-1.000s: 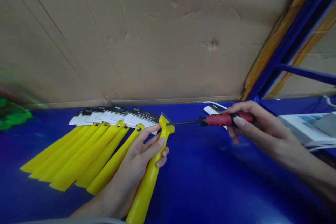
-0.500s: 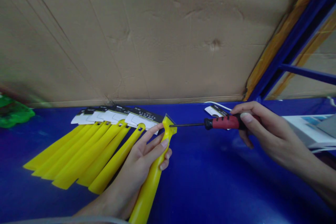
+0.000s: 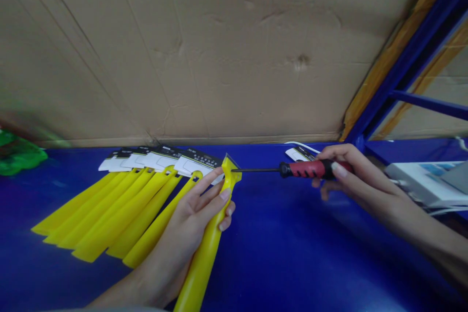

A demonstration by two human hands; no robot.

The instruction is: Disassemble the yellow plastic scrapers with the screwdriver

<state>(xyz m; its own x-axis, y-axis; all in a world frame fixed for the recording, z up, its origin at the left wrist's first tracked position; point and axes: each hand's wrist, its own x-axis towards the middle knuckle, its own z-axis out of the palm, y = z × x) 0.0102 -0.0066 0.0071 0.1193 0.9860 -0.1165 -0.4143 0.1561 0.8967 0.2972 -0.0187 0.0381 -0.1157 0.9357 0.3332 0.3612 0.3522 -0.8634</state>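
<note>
Left hand [image 3: 199, 212]: closed around the neck of a yellow scraper [image 3: 206, 248], thumb and fingers wrapped just below its head, index finger stretched up along the left side of the head. The scraper is held tilted, head up and away from the person, its long handle running down toward the bottom edge of the view, clear of the blue bench [image 3: 292, 253].

Right hand [image 3: 351, 175]: closed on the red-and-black handle of a screwdriver [image 3: 292, 169] — thumb on top, fingers curled beneath. The screwdriver lies nearly level, to the right of the scraper's head, its thin dark shaft pointing left. The tip meets the right side of the head; whether it sits in a screw cannot be told at this size.

Around the scraper:
- Immediately to its left, a row of like scrapers [image 3: 113, 214] lies fanned on the bench, handles overlapping, heads toward the far wall. Each head carries a white-and-black card [image 3: 197, 163]. The nearest one touches or nearly touches the left hand's fingertips.
- Right of the scraper's head, behind the screwdriver handle, one more card [image 3: 298, 153] lies flat on the bench, partly hidden by the right hand.
- Farther right, beyond the right wrist, a pale flat box [image 3: 427, 180] with a white cable.
- Behind the scraper, a cardboard sheet [image 3: 219, 48] stands as a back wall; to the right of it, a blue frame [image 3: 409, 58].
- Far left of the scraper row, a green item [image 3: 18, 156] — blurred, not identifiable.
</note>
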